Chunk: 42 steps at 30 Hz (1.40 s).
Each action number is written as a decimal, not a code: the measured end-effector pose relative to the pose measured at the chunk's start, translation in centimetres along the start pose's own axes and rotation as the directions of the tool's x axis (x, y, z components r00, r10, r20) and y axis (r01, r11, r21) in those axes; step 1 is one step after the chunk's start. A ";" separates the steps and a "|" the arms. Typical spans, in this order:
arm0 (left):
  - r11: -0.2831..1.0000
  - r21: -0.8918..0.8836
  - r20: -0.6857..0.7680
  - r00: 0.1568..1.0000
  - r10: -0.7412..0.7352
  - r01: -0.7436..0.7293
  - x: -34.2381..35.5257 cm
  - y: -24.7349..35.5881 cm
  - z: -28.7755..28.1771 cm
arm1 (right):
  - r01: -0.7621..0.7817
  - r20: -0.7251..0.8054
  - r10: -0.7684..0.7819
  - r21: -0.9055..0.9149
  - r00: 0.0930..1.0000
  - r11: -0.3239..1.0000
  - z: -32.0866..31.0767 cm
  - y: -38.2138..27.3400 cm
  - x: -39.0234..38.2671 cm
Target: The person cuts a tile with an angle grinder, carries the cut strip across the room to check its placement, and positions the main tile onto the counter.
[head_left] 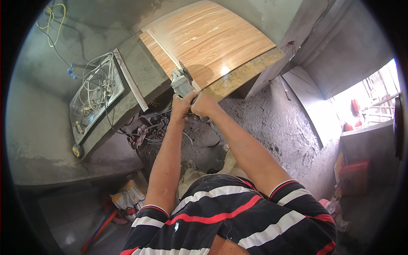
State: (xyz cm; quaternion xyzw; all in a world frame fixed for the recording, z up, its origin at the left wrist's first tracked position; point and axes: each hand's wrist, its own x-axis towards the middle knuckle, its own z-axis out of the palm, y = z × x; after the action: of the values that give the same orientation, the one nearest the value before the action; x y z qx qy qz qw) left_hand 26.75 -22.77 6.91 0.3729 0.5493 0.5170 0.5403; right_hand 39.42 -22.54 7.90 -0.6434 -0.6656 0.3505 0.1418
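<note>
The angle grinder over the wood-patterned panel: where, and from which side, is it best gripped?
Likely around the rear body of the angle grinder, coming from the wearer's side. Its disc sits toward the far end, over the wood-patterned panel, so gripping the near end keeps clear of it.

Grey angle grinder, disc upright, at glossy wood-grain panel, lying flat
</note>
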 end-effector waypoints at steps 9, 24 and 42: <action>0.999 0.032 0.053 0.998 -0.015 0.013 0.0 -0.1 -0.3 | 0.054 -0.025 -0.054 0.007 0.998 0.998 0.4 0.4 0.0; 0.998 0.057 0.027 0.999 0.019 -0.021 0.3 -2.2 -0.4 | 0.002 -0.036 0.000 0.071 0.999 0.997 -0.9 -0.4 -2.4; 0.995 0.096 -0.010 0.999 0.041 -0.040 -2.0 -1.2 0.7 | 0.007 -0.021 -0.007 0.026 1.000 1.000 0.4 1.5 -2.1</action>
State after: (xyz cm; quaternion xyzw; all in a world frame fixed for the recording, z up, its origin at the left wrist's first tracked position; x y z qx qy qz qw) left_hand 27.83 -24.78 6.24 0.4063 0.5691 0.5032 0.5077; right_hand 40.61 -24.81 7.18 -0.6429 -0.6617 0.3520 0.1581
